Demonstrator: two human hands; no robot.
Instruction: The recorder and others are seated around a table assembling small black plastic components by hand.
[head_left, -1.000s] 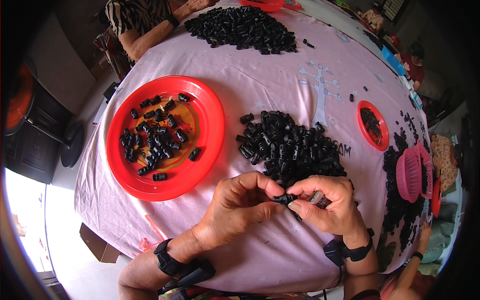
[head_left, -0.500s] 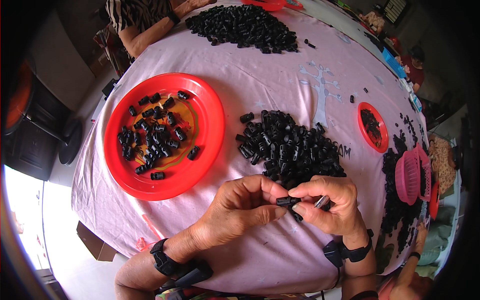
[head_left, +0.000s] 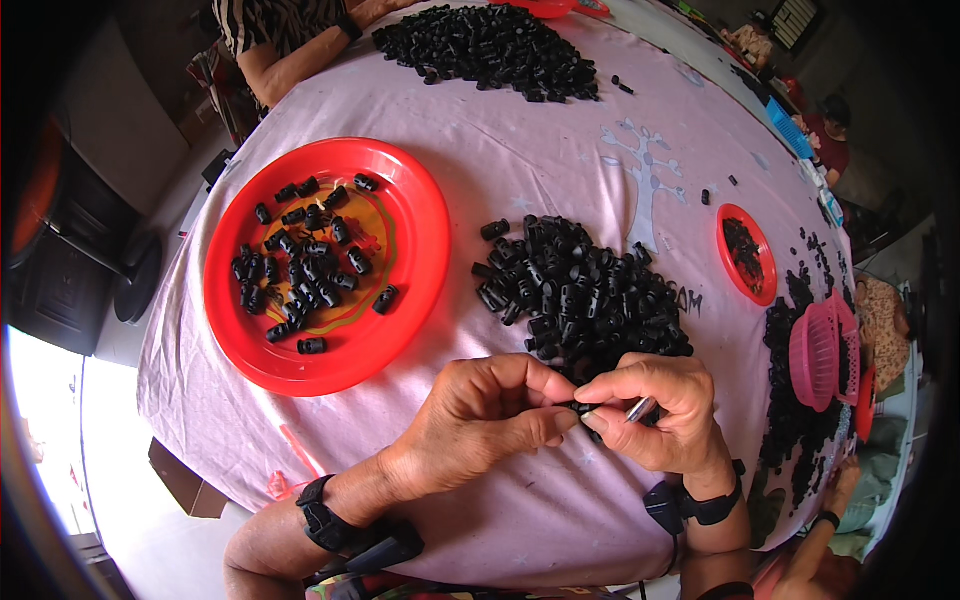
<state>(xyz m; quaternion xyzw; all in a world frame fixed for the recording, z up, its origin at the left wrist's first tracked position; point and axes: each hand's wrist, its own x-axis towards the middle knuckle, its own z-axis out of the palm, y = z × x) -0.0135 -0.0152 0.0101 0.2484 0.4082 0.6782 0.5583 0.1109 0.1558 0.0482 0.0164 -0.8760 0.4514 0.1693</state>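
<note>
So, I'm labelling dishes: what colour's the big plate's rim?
The rim is red, best in head view.

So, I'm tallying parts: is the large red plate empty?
No, small black parts lie scattered and clustered across the large red plate.

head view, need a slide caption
Left hand and right hand hold a small black part near a black heap and red plate.

Bare left hand (head_left: pixel 488 418): pinching with thumb and forefinger
Bare right hand (head_left: pixel 662 408): curling, facing the left
Bare left forearm (head_left: pixel 266 542): slanting inward
</note>
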